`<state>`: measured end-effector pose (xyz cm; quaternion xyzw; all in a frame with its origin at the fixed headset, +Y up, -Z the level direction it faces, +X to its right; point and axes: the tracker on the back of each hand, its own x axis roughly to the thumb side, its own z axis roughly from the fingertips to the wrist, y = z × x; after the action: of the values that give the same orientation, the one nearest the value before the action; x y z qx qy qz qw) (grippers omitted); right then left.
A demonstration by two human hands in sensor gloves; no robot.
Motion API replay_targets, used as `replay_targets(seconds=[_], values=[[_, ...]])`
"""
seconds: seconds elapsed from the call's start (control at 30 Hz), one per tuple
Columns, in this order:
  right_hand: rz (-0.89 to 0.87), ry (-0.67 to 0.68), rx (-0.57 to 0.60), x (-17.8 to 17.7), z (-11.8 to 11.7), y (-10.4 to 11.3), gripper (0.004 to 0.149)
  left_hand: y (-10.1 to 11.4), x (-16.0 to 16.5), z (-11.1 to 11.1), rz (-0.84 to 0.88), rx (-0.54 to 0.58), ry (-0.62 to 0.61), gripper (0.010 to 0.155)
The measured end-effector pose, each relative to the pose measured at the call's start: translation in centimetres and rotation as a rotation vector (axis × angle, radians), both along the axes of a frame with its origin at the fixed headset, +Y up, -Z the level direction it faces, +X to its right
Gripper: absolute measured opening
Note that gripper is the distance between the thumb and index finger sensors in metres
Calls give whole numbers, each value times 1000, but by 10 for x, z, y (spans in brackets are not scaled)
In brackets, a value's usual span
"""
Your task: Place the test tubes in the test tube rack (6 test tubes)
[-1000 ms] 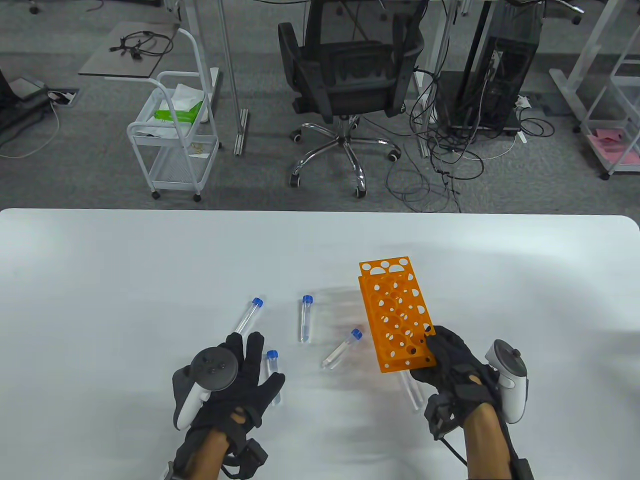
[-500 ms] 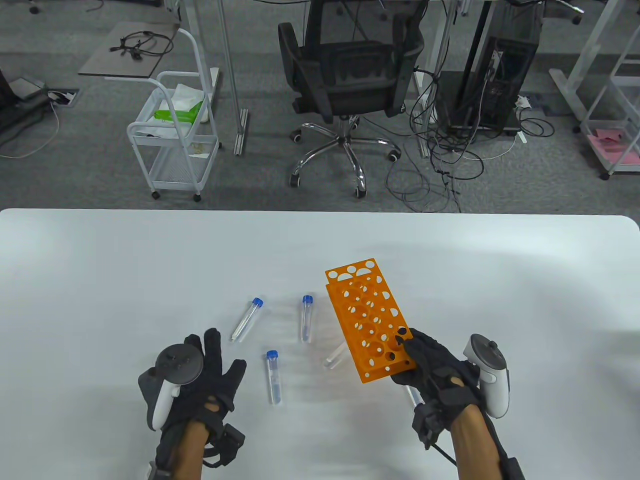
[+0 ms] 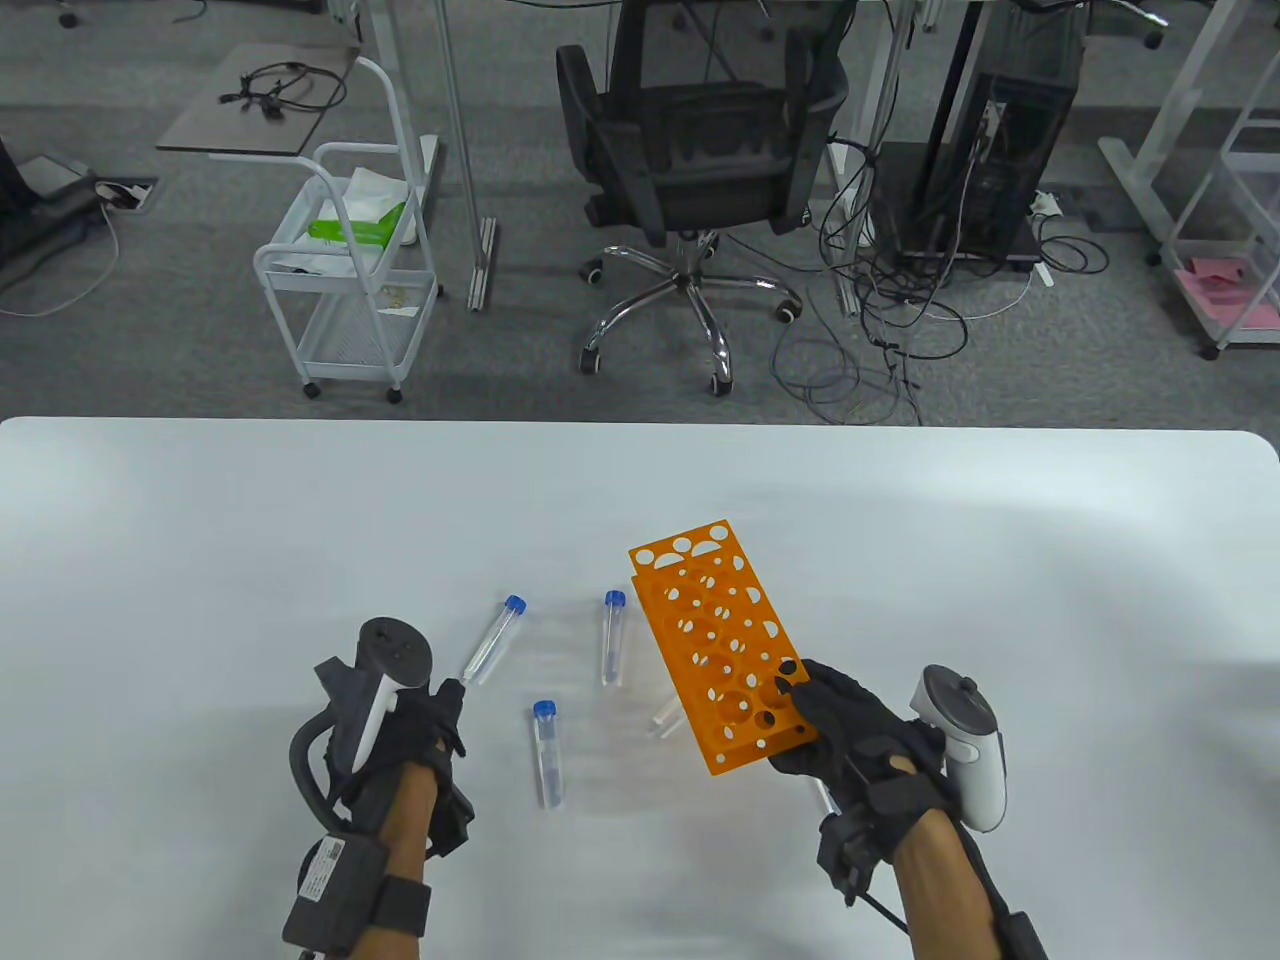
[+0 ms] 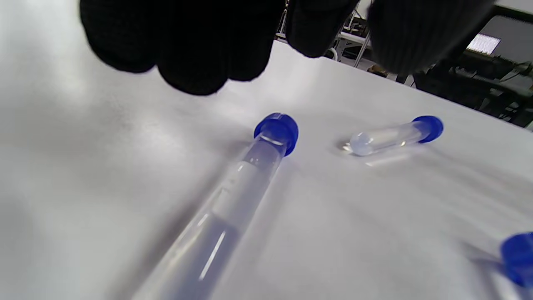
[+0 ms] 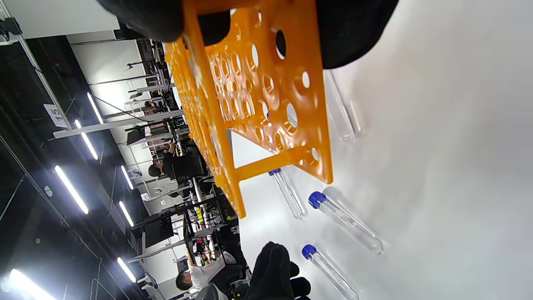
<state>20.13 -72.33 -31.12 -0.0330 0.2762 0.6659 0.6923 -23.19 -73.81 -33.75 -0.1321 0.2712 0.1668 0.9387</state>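
Fingers of the left hand [image 3: 425, 715] have swung onto a capped tube [image 3: 489, 641], grip unclear; right hand [image 3: 850, 725], gripping the orange rack [image 3: 715, 645], carried it leftward over the surface [image 3: 200, 520]; none inserted.

I see my left grip [image 3: 425, 715] and right grip [image 3: 850, 725] both in black knit sensor gloves. A white-and-grey tracker [image 3: 385, 680] with a round dark head is strapped to the left one, a matching tracker [image 3: 965, 745] to the right. Black wrist straps carry small boxes; the left has a white label, and thin black cables loop beside each.
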Motion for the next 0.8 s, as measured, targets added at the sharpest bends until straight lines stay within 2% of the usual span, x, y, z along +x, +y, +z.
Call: replay_targets(seconds=[0.17,0.3,0.4,0.53,0.6,0.7,0.8], values=[[-4,4,7,-2,1,0,55,-14,6,-13,-82,-146,-7,70],[10,18,11,-5,1,1,55,-26,8,-16,-87,-206,-47,65],[19,31,8,-9,2,0,55,-28,9,-16,-128,-177,-62,57],[33,36,8,-12,3,-1,55,-28,10,-14,-149,-157,-73,55],[33,42,4,-14,4,-1,55,-26,10,-12,-154,-125,-63,61],[27,42,5,-15,4,-1,55,-16,9,-10,-112,-92,-43,63],[15,31,6,-15,6,0,55,-3,12,-8,-84,-25,-51,57]])
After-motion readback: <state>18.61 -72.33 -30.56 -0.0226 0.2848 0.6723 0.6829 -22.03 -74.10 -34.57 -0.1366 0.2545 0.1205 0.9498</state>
